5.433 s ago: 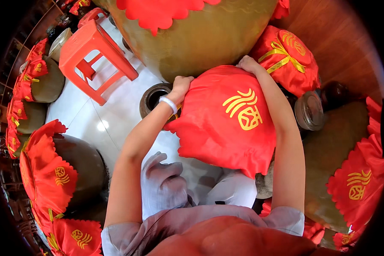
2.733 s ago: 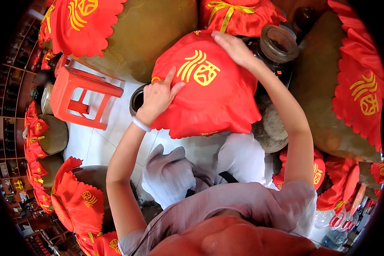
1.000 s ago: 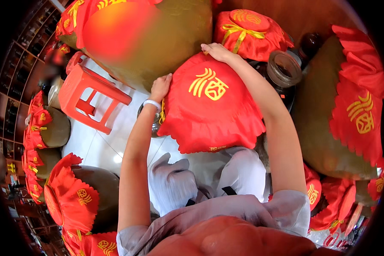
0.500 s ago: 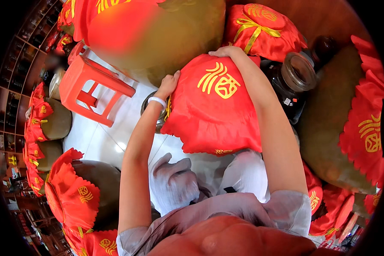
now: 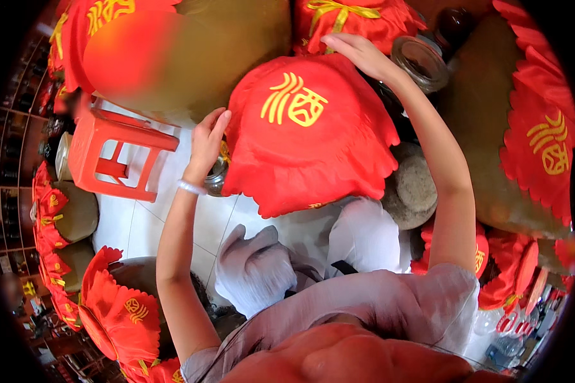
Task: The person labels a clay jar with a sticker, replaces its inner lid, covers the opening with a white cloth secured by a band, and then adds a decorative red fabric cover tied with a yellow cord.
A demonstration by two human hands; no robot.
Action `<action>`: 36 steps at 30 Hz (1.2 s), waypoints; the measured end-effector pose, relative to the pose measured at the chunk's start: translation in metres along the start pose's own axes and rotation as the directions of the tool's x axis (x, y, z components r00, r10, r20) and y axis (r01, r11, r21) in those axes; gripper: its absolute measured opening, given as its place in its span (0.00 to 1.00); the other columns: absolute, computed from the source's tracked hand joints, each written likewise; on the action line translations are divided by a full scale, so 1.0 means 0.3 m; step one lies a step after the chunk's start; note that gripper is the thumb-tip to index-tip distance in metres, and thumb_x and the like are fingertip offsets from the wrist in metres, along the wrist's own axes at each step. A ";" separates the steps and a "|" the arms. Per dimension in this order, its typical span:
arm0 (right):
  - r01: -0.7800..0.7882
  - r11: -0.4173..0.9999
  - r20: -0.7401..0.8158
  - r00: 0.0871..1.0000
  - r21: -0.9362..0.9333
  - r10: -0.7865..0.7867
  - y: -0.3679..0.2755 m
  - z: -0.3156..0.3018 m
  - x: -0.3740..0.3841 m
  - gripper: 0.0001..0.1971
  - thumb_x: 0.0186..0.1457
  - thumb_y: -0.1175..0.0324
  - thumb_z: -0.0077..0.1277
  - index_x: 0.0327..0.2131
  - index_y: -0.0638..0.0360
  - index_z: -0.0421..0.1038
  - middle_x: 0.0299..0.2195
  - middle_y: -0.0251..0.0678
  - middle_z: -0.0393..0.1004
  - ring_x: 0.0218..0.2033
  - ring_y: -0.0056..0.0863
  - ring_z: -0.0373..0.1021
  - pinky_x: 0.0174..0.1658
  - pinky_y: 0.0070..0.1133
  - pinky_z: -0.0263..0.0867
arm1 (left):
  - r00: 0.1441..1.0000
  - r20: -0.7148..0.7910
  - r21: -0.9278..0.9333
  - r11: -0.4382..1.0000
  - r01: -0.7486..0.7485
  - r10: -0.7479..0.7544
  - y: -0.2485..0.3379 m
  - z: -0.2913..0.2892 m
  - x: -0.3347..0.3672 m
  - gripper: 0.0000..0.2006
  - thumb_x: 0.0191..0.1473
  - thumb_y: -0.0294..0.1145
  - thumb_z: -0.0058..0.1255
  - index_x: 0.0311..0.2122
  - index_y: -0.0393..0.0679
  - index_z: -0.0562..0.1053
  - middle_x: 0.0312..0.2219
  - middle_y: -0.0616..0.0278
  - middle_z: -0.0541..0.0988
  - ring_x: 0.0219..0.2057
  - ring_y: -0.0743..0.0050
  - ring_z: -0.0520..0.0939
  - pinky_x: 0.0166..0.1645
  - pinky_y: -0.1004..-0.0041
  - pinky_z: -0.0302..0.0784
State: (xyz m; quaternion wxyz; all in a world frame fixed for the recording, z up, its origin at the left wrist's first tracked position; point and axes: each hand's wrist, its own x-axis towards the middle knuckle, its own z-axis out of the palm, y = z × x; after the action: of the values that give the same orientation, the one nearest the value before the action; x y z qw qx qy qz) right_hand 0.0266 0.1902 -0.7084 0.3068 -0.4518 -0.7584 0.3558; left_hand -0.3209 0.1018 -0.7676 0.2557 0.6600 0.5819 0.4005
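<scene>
scalloped red satin cloth with a yellow emblem (image 5: 310, 143) is draped between both hands, beside a large olive-brown rounded jar (image 5: 236, 57). right hand (image 5: 362, 55) is held near the far edge, fingers extended, pressed together. left hand (image 5: 207, 142) is placed by the left edge, fingers close together; whether anything is pinched cannot be told.

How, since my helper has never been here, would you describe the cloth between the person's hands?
Start at the large brown jar at the top, left of centre. Just below and right of it spreads a red cloth with a scalloped edge and a yellow emblem. Unlike the other red covers, it alone lies between the person's left hand and right hand.
</scene>
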 end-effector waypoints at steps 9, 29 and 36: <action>0.056 0.932 -0.059 0.995 -0.359 -0.083 0.107 0.169 -0.498 0.52 0.31 0.47 0.60 0.58 0.58 0.45 0.58 0.47 0.43 0.60 0.42 0.41 0.59 0.36 0.39 | 0.894 0.374 0.487 0.768 -0.417 0.249 0.225 0.062 -0.152 0.47 0.35 0.59 0.56 0.53 0.30 0.55 0.11 0.55 0.71 0.15 0.60 0.74 0.22 0.70 0.70; 0.025 0.966 -0.012 0.999 -0.258 -0.029 0.069 0.169 -0.302 0.44 0.48 0.40 0.41 0.58 0.63 0.40 0.61 0.43 0.37 0.62 0.37 0.37 0.60 0.38 0.33 | 0.924 0.378 0.435 0.870 -0.232 0.058 0.236 0.092 -0.203 0.50 0.40 0.54 0.55 0.56 0.28 0.44 0.14 0.52 0.72 0.17 0.58 0.75 0.23 0.69 0.70; 0.059 0.943 -0.088 0.992 -0.327 -0.093 0.012 0.151 -0.262 0.38 0.51 0.43 0.39 0.57 0.60 0.47 0.60 0.41 0.41 0.62 0.35 0.37 0.59 0.40 0.34 | 0.995 0.054 -0.032 0.996 0.086 -0.084 0.104 0.038 -0.095 0.29 0.50 0.42 0.50 0.51 0.31 0.60 0.13 0.67 0.68 0.17 0.83 0.67 0.22 0.79 0.62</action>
State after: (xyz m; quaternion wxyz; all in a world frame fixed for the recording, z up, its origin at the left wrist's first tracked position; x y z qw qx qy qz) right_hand 0.0245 0.1086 -0.7480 0.2802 -0.4839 -0.8068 0.1910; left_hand -0.2938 0.0695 -0.7554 0.2991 0.6404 0.5955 0.3817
